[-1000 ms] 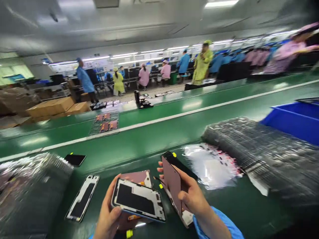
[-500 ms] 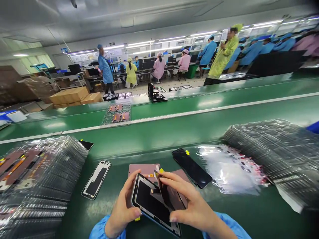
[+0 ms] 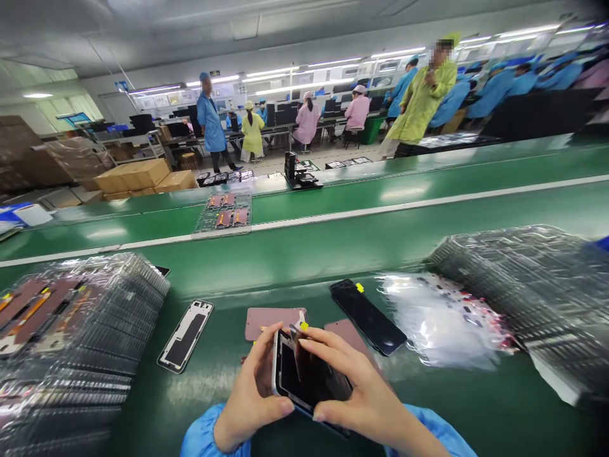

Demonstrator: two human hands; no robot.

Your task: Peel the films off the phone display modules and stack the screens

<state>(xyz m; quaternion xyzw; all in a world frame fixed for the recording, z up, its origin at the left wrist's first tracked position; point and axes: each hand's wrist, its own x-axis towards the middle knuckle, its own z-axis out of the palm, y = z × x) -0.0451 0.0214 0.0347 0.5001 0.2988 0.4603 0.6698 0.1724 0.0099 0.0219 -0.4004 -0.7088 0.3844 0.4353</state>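
Note:
My left hand [image 3: 247, 397] is closed around the left edge of a phone frame [image 3: 276, 371], thumb on the near edge. My right hand [image 3: 361, 390] grips a thin dark glossy phone screen [image 3: 321, 374] with a yellow tab at its top, its fingers bent over the far edge. The screen is tilted over the frame and hides most of its inside. Beyond my hands lie two pinkish-brown panels: one left panel [image 3: 269, 322] and one right panel [image 3: 347, 333], partly covered by my right hand. A black phone screen [image 3: 368, 317] with a yellow tab rests to the right.
Another phone frame [image 3: 185, 336] lies left, near a tall stack of clear trays [image 3: 137, 304] holding brown panels. Clear plastic films [image 3: 438, 317] and more stacked trays [image 3: 518, 285] stand right. Beyond are a tray of panels [image 3: 223, 212], a black fixture [image 3: 299, 174] and several people.
The screen in my right hand has come down and leftward over the phone frame, covering more of it. My left hand has shifted right with the frame, which is turned more upright.

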